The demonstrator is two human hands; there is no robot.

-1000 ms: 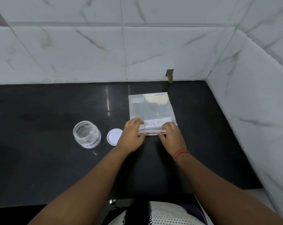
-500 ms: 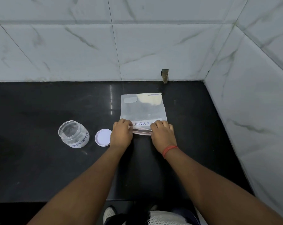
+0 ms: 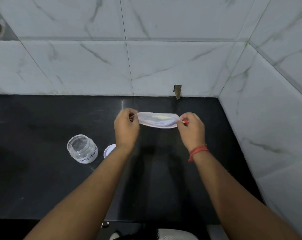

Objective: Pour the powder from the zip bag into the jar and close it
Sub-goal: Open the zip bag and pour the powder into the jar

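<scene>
A clear zip bag point(image 3: 157, 120) with a little pale powder inside hangs above the black counter, its mouth pulled apart and facing me. My left hand point(image 3: 126, 126) pinches its left end and my right hand point(image 3: 191, 129) pinches its right end. An uncapped clear jar point(image 3: 82, 148) labelled POWDER stands on the counter to the left, below my left hand. Its white lid point(image 3: 108, 150) lies flat beside it, partly hidden by my left wrist.
The black counter point(image 3: 42, 179) meets white marble-tiled walls point(image 3: 164, 66) at the back and on the right point(image 3: 276, 118). A small notch point(image 3: 177, 90) is cut in the back wall at counter level. The counter's front edge runs near the bottom.
The bag lay flat on the counter with both hands at its near edge. Now both hands have lifted it off the counter and pulled its mouth apart.
</scene>
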